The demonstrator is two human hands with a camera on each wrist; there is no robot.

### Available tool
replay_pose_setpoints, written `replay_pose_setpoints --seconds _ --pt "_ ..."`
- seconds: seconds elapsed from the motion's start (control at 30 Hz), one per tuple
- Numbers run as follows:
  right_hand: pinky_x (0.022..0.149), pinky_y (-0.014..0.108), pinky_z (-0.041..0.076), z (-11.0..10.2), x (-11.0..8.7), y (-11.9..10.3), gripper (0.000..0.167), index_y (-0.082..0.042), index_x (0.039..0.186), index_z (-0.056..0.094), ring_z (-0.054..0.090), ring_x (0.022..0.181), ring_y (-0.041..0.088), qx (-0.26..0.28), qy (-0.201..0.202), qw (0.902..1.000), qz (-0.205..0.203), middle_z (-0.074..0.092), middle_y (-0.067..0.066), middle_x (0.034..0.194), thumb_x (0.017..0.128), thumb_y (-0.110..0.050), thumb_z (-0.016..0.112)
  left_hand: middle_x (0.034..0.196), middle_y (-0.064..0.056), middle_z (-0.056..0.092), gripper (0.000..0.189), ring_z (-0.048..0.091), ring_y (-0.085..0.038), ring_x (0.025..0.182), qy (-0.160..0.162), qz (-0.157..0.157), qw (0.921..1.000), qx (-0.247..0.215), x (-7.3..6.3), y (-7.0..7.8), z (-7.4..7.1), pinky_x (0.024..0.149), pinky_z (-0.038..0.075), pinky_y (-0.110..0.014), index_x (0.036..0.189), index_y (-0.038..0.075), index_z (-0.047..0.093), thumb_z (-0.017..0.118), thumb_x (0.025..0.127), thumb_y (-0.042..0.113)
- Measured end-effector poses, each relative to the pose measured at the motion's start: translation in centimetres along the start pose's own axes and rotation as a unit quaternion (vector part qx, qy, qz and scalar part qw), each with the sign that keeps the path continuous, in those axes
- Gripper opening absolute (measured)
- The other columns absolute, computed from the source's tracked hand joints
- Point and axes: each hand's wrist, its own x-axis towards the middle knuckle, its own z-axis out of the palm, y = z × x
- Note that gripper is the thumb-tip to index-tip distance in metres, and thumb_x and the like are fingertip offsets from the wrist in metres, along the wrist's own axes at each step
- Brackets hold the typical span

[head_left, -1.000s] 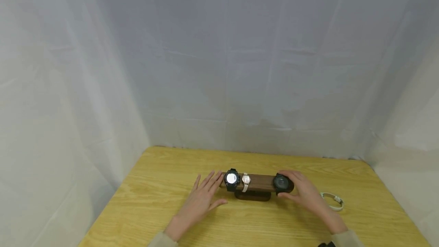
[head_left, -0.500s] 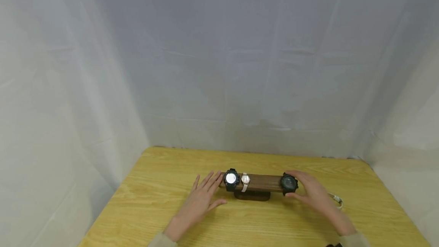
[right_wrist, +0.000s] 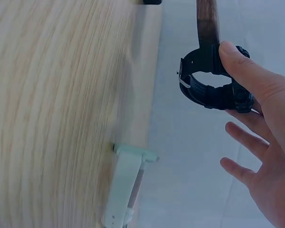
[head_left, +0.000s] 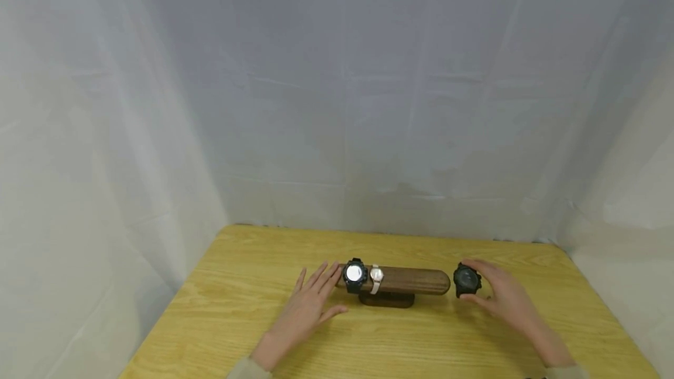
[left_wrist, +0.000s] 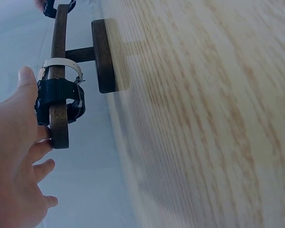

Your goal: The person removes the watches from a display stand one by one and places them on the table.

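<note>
Seemingly mid-transfer, the right hand [head_left: 508,303] pinches the dark watch [head_left: 467,280] just beyond the stand [head_left: 416,281]; the left hand [head_left: 302,314], spread, touches the opposite end. Next probably wants a steady grip, clear of the stand.

Yellow-toned wood across this table [head_left: 221,309], grain running from nine o'clock to three, and it's rounded off up at the eleven o'clock corner! Planted near the centre of the dial, the dark wooden stand [head_left: 416,280] meets the tabletop with just its flat base [head_left: 387,300], round-cornered at the ends. Over in the right-wrist view, there's a pale green band [right_wrist: 125,183] down towards six o'clock, lying on the wood!
</note>
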Motion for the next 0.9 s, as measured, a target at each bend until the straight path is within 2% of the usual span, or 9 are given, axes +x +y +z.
replay_pose_setpoints --seconds 0.23,0.43,0.73,0.9 --pt "0.083 0.065 0.055 -1.4 -1.0 1.3 0.072 -0.001 0.133 0.062 0.061 0.112 0.05 -0.008 0.019 0.9998 0.0 0.065 0.027 0.127 0.072 -0.026 0.092 0.165 -0.007 0.028 0.079 0.025 -0.03 0.153 -0.006 -0.003 1.0 -0.003 0.1 0.1 0.0 0.121 0.014 -0.063 0.158 0.007 0.034 0.06 0.097 0.051" --pt "0.081 0.067 0.053 -2.6 -2.0 2.6 0.073 -0.001 0.131 0.062 0.06 0.111 0.051 -0.014 0.034 0.9993 0.008 0.064 0.027 0.126 0.07 -0.028 0.092 0.165 -0.008 0.029 0.079 0.025 -0.03 0.152 -0.006 -0.004 1.0 -0.006 0.0 0.2 -0.1 0.121 0.013 -0.063 0.158 0.007 0.034 0.061 0.097 0.05" --pt "0.085 0.072 0.047 -4.1 -3.2 4.7 0.073 -0.002 0.133 0.06 0.055 0.115 0.055 -0.017 0.017 0.9985 0.05 0.062 0.029 0.129 0.074 -0.032 0.091 0.165 -0.006 0.028 0.079 0.025 -0.03 0.152 -0.003 -0.005 1.0 -0.005 0.0 0.2 0.0 0.121 0.014 -0.063 0.158 0.008 0.034 0.061 0.097 0.05" --pt "0.084 0.07 0.048 -4.7 -3.7 5.5 0.075 0.0 0.133 0.06 0.056 0.112 0.055 -0.029 0.014 0.9982 0.051 0.062 0.029 0.128 0.073 -0.031 0.091 0.165 -0.006 0.029 0.079 0.026 -0.03 0.152 -0.001 -0.004 1.0 -0.002 0.0 0.2 0.0 0.12 0.014 -0.063 0.158 0.008 0.034 0.061 0.097 0.051"
